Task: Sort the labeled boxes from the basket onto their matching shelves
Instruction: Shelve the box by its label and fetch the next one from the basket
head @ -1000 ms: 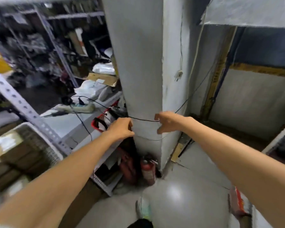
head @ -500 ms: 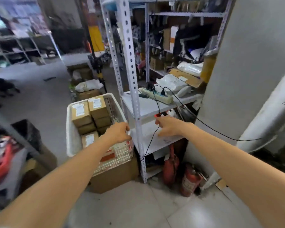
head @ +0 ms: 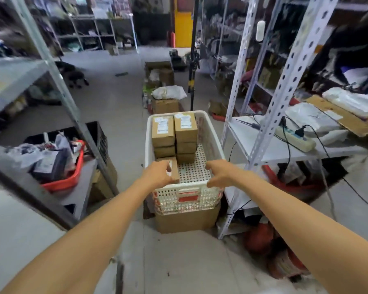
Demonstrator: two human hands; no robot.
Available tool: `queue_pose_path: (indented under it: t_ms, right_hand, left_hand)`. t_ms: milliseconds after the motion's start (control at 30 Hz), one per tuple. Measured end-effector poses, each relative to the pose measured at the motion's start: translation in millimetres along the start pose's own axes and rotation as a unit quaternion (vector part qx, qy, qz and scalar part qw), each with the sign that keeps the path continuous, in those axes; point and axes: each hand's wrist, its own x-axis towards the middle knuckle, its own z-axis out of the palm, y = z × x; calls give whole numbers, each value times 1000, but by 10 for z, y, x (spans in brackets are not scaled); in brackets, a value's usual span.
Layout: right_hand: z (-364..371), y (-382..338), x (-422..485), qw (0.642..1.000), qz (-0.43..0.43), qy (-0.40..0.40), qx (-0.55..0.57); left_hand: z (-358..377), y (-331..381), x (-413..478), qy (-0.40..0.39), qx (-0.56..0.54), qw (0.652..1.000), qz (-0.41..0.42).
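Both arms reach straight forward over the basket (head: 211,136). The left hand (head: 156,174) curls its fingers round a box (head: 174,171) in the basket's near left corner. The right hand (head: 219,175) hangs loosely curled and holds nothing, just above the near rim. More boxes (head: 174,132) are stacked at the far end.

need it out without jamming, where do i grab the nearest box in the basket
Come from above, fingers over the nearest box, thumb on its free right side: the basket wall on its left and stacks behind block the rest.
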Motion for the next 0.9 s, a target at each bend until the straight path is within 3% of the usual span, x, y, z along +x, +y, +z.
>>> queue_pose_path:
  t_ms: [400,733,900]
  right_hand:
    - [-49,-57,1291,997,-26,-64,-39]
    - [-202,287,2765,992,-75,-103,25]
    - [-34,532,3330,987,-59,-131,71]
  left_hand:
    - [-70,-666,815,-28,-48,996,-63]
    - [-228,-795,2045,-48,-40,987,-150]
    - [0,-811,2518,-63,-39,979,-187]
